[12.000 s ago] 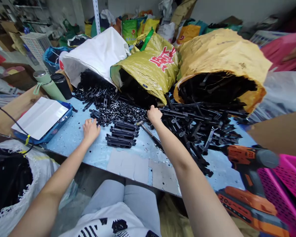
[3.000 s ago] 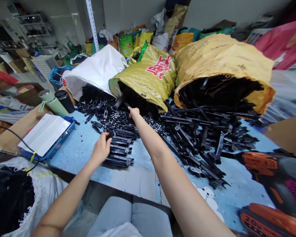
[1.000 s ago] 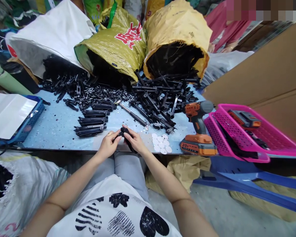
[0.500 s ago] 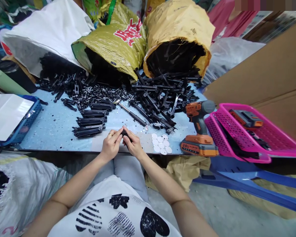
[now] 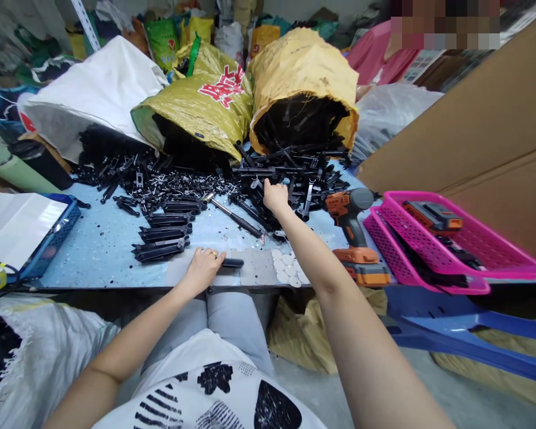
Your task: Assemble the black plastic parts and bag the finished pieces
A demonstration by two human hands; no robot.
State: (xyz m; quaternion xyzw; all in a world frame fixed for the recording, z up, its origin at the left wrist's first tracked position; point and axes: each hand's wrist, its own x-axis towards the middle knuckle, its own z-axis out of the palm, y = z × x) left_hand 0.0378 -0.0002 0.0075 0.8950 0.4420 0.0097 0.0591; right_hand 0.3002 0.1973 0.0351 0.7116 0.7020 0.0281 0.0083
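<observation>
The left hand (image 5: 203, 266) is holding one end of a black part (image 5: 232, 263) against the table (image 5: 102, 232); a slack hold could be letting it slide off the near edge. Farther out and rightward, the right hand (image 5: 276, 195) is resting against tangled black pieces (image 5: 295, 173), grip unclear; tugging there could be dislodging neighbours.

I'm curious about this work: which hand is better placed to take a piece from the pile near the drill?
Probably the right hand: it is at the pile, while the left hand is farther off, at a black part near the table edge.
</observation>
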